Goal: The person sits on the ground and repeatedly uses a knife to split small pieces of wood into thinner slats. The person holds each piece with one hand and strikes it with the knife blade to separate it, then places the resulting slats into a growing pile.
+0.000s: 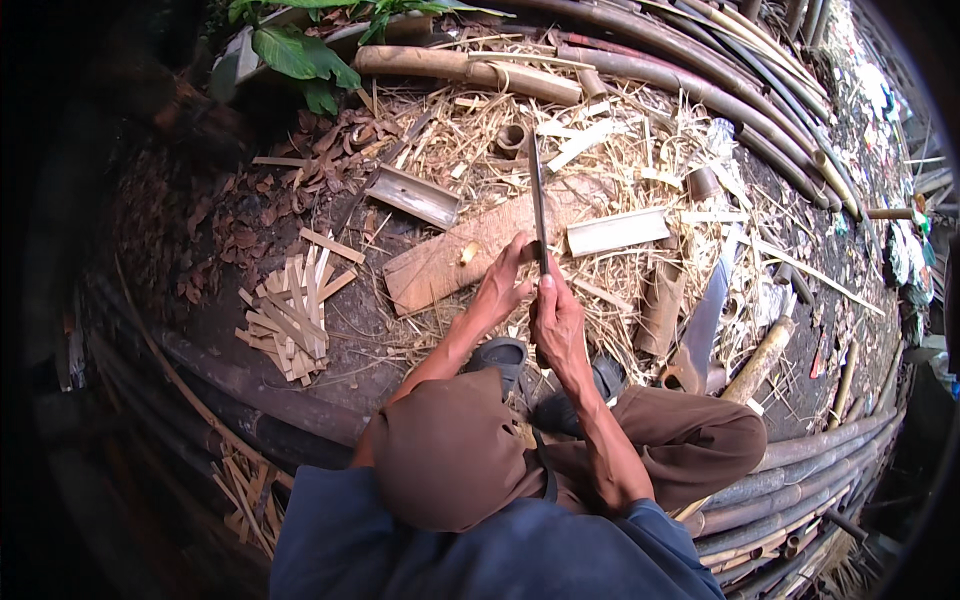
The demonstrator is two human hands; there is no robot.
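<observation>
My right hand is closed round the handle of a long-bladed knife, held upright in front of me with the blade pointing away. Close beside the blade's base, my left hand has its fingers curled in on a small dark piece that I cannot make out. Beneath and beyond both hands lies a flat wooden plank. Split bamboo halves, one left of the blade and a paler one right of it, rest near the plank.
Thin bamboo slats are heaped at the left. A handsaw leans on the right by a bamboo tube. Shavings cover the ground, and long bamboo poles lie along the far side. Green leaves hang at the upper left.
</observation>
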